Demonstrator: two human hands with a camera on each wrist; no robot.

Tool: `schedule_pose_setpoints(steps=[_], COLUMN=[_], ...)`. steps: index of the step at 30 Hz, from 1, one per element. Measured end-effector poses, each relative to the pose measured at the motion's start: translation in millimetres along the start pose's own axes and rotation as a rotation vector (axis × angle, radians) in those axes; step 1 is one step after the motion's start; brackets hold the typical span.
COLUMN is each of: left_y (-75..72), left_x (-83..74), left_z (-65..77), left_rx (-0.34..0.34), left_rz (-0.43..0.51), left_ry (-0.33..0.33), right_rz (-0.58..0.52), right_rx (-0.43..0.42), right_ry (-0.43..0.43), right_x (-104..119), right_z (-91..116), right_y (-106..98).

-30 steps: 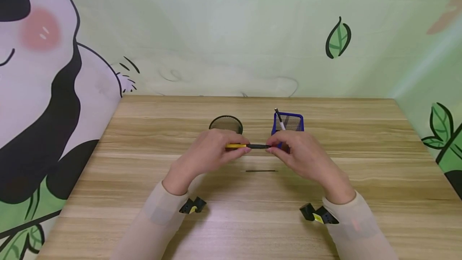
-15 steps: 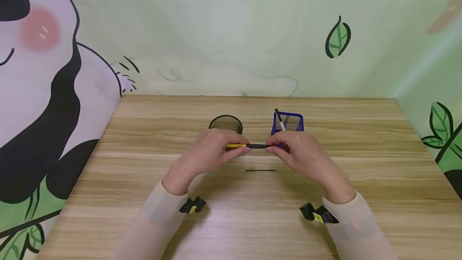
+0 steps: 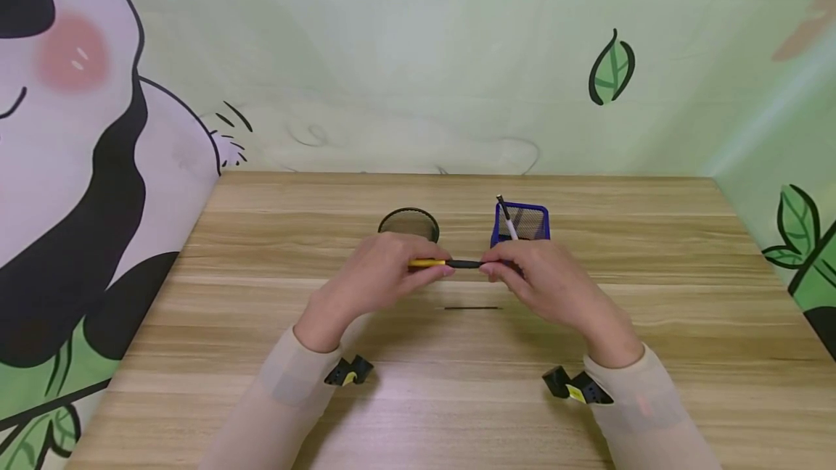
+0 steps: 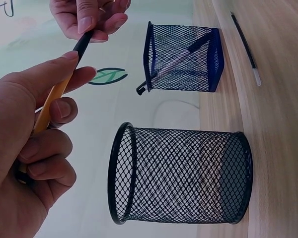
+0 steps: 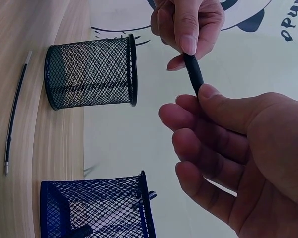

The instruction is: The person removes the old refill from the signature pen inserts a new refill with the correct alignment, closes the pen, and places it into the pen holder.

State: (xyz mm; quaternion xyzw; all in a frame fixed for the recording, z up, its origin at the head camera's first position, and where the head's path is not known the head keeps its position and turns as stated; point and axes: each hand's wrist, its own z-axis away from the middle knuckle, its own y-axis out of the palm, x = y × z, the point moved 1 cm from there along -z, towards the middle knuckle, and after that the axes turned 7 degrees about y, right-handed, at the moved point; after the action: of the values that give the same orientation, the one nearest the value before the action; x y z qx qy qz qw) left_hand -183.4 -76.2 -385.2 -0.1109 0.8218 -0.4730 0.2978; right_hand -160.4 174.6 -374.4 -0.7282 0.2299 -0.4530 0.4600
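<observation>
A pen (image 3: 462,264) with a yellow barrel and a black grip is held level above the table between both hands. My left hand (image 3: 382,274) wraps its fingers round the yellow barrel (image 4: 58,94). At the other end, my right hand (image 3: 545,281) pinches the black tip section (image 5: 193,74) between thumb and forefinger, hiding the very tip. Below the hands, a thin black pen refill (image 3: 472,307) lies on the table; its clear end shows in the left wrist view.
Behind the left hand stands a round black mesh pen holder (image 4: 181,176). A square blue mesh pen holder (image 4: 184,59) stands behind the right hand, with a black-and-white pen (image 3: 507,217) leaning in it. The wooden table (image 3: 261,209) meets a painted wall backdrop.
My right hand's fingers have shifted slightly on the black end of the pen. The left hand, the refill and both holders stay in place.
</observation>
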Motion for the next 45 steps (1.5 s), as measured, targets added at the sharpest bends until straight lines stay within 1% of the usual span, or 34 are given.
schedule_pose_setpoints(steps=[7, 15, 27, 33, 45], left_y=[-0.5, -0.9, -0.7, -1.3, -1.0], left_x=[0.1, 0.3, 2.2, 1.9, 1.2], left_z=[-0.2, -0.1, 0.3, 0.5, 0.5], left_rx=[0.001, 0.001, -0.015, -0.02, -0.012], left_rz=[0.003, 0.009, 0.008, 0.005, 0.002], left_ry=[0.006, 0.013, 0.03, 0.031, 0.016], right_rz=[-0.001, -0.018, -0.071, -0.079, -0.043], right_rx=[0.015, 0.039, 0.022, 0.002, -0.005], right_ry=[-0.007, 0.014, 0.035, 0.053, 0.025], right_x=[0.2, 0.1, -1.0, -0.7, 0.3], right_z=[-0.7, -1.6, -1.4, -1.6, 0.1], right_y=[-0.2, 0.7, 1.4, -0.1, -0.9])
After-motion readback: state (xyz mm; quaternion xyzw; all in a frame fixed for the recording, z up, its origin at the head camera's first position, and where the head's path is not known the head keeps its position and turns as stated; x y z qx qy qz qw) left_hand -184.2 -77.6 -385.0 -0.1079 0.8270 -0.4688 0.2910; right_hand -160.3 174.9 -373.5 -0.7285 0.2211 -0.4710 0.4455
